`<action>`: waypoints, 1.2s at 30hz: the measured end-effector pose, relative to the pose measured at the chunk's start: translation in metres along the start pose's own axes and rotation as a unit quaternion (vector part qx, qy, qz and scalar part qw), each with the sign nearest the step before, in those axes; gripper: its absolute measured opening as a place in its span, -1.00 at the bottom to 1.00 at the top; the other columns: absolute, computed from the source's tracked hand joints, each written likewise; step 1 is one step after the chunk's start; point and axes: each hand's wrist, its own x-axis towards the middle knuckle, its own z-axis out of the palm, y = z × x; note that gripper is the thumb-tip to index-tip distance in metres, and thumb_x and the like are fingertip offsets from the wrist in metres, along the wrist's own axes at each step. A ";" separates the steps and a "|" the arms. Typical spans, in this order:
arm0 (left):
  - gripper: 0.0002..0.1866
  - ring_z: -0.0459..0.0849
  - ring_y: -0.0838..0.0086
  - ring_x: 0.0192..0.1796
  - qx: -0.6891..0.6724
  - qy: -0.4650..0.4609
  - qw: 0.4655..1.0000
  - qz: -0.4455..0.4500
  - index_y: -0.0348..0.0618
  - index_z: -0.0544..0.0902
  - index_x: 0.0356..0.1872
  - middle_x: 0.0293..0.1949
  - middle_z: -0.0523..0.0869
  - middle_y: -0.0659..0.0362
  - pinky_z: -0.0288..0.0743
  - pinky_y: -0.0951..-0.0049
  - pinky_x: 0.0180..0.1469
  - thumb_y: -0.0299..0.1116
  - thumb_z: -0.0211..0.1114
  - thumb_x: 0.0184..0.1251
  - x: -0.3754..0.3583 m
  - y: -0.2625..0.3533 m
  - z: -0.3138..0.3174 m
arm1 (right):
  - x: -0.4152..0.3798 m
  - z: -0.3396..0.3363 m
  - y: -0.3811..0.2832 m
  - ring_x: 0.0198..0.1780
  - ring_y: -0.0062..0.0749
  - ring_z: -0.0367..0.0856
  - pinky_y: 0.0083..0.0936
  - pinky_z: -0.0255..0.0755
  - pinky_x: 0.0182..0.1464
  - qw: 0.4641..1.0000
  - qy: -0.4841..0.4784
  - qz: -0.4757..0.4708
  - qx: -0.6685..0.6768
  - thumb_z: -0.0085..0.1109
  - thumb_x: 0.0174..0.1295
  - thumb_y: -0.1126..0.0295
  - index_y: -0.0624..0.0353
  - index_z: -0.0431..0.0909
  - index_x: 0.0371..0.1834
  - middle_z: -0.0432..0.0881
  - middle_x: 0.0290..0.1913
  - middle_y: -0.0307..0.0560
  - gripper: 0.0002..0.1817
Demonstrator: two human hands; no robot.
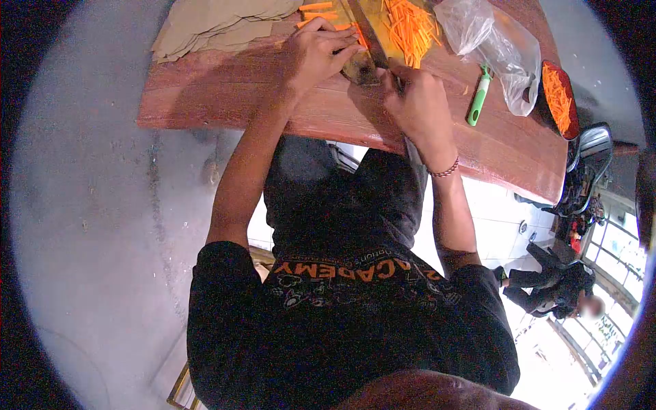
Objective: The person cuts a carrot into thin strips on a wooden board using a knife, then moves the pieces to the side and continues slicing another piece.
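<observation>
At the top centre, my right hand [418, 99] is closed around the handle of a knife [369, 31], whose dark blade points away from me over a cutting board [360, 70]. To the left of the blade, my left hand [321, 53] has its fingers bent and pressed on a piece of carrot [361, 38], most of which they hide. Thicker carrot sticks [318, 7] lie just beyond that hand. A heap of thin carrot strips [410, 33] rests on the board to the right of the knife.
Brown paper or cardboard sheets [215, 26] lie at the table's left. On the right are a clear plastic bag [495, 44], a green-and-white peeler [480, 98] and a dark bowl [571, 102] of shredded carrot. A person [557, 283] is in the background at lower right.
</observation>
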 end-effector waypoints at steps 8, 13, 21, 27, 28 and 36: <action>-0.78 0.60 0.47 -0.20 0.026 0.030 0.999 0.035 0.22 0.84 -0.20 -0.16 0.81 0.44 0.59 0.49 -0.10 -0.13 0.47 0.10 -0.003 -0.011 0.012 | -0.004 0.001 -0.007 -0.36 0.25 0.63 -0.06 0.53 -0.32 1.000 0.010 0.006 -0.013 0.20 0.28 0.22 0.26 0.69 -0.23 0.60 -0.47 0.35 -0.72; -0.78 0.60 0.45 -0.21 0.013 0.023 0.998 0.065 0.18 0.83 -0.18 -0.14 0.81 0.43 0.59 0.48 -0.11 -0.16 0.46 0.13 -0.001 -0.014 0.011 | -0.007 0.004 -0.009 -0.38 0.26 0.63 -0.01 0.51 -0.33 0.999 0.016 0.008 -0.039 0.20 0.28 0.21 0.25 0.68 -0.24 0.60 -0.48 0.33 -0.72; -0.77 0.61 0.50 -0.30 0.011 0.050 0.996 0.071 0.02 0.83 -0.23 -0.17 0.82 0.41 0.61 0.48 -0.19 -0.16 0.43 0.12 0.005 -0.006 0.006 | -0.006 0.004 -0.003 -0.38 0.26 0.62 -0.03 0.51 -0.33 1.000 0.015 -0.006 -0.021 0.19 0.29 0.23 0.21 0.66 -0.21 0.61 -0.46 0.32 -0.75; -0.79 0.63 0.51 -0.29 0.018 0.074 0.992 0.102 0.04 0.84 -0.29 -0.19 0.82 0.41 0.61 0.47 -0.19 -0.14 0.44 0.11 0.004 -0.012 0.009 | -0.005 0.006 0.002 -0.36 0.23 0.63 -0.07 0.51 -0.33 0.999 0.025 -0.021 -0.002 0.17 0.30 0.23 0.23 0.65 -0.27 0.61 -0.46 0.29 -0.74; -0.80 0.63 0.52 -0.28 0.020 0.078 0.992 0.099 0.05 0.84 -0.31 -0.21 0.82 0.42 0.61 0.47 -0.19 -0.14 0.44 0.10 0.004 -0.012 0.009 | -0.005 0.004 0.002 -0.35 0.22 0.63 -0.08 0.51 -0.34 1.000 0.018 -0.023 0.003 0.17 0.30 0.22 0.24 0.65 -0.27 0.62 -0.45 0.29 -0.73; -0.80 0.63 0.51 -0.33 0.004 0.084 0.994 0.073 0.07 0.84 -0.33 -0.24 0.82 0.43 0.61 0.42 -0.19 -0.14 0.49 0.05 0.004 -0.005 0.004 | -0.005 0.002 0.006 -0.34 0.25 0.61 -0.08 0.49 -0.35 1.000 0.016 -0.015 0.006 0.17 0.32 0.20 0.23 0.64 -0.22 0.60 -0.46 0.30 -0.72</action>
